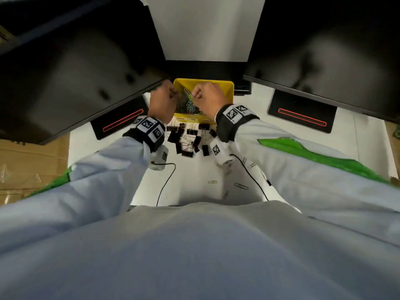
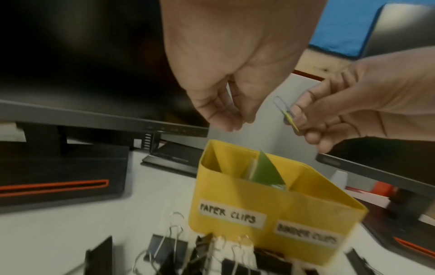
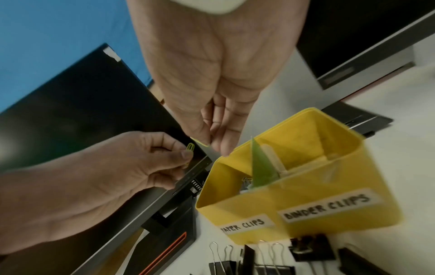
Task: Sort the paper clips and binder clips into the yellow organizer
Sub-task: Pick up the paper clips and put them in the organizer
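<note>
flanking organizer — monitors, binder clips

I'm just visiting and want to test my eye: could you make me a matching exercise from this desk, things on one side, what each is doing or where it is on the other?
Things:
1. left hand
2. right hand
3. black binder clips
4. yellow organizer

States:
A. lie on the white table, in front of the organizer
B. pinches a grey paper clip together with a yellow one
C. pinches a yellow-green paper clip
D. bears two handwritten labels

Pairs: 1-C, 2-B, 3-A, 4-D
</note>
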`<state>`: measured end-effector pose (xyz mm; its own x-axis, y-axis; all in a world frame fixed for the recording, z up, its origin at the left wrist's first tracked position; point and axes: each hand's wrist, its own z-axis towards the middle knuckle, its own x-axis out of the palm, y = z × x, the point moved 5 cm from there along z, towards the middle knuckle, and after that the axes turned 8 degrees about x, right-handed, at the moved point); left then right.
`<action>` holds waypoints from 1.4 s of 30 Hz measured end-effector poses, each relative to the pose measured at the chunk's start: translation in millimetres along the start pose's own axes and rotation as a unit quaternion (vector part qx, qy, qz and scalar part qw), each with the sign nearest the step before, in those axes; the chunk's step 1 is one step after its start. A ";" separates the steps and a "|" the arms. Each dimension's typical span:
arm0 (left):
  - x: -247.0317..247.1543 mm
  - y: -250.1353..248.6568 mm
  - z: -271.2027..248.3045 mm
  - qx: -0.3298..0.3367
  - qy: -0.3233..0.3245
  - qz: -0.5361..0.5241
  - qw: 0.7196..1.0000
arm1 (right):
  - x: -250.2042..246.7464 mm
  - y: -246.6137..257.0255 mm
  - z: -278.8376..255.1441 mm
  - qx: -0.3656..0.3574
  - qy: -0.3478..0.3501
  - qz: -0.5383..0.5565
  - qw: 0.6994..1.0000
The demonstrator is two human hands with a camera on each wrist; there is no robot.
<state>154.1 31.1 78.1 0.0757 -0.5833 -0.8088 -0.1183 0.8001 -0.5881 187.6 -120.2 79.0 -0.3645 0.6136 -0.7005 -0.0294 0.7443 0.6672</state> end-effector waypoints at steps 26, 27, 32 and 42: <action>180.7 -17.1 -196.7 0.266 0.388 0.201 0.859 | 67.1 -202.0 -196.3 0.002 0.232 -0.304 0.924; 181.4 -16.5 -196.4 0.270 0.387 0.200 0.859 | 67.5 -201.5 -196.3 -0.002 0.234 -0.306 0.923; 173.7 -19.4 -176.7 0.224 0.343 0.157 0.898 | 45.6 -197.3 -185.2 0.009 0.219 -0.265 0.939; 181.3 -24.5 -154.8 0.175 0.310 0.203 0.912 | 20.1 -204.7 -124.7 0.020 0.259 -0.267 0.928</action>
<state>17.4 -115.9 -52.8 -0.4905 -0.1093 -0.8646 0.3194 0.9005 -0.2950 70.3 -293.1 -40.1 -0.7065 -0.0468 -0.7062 -0.3035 0.9214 0.2425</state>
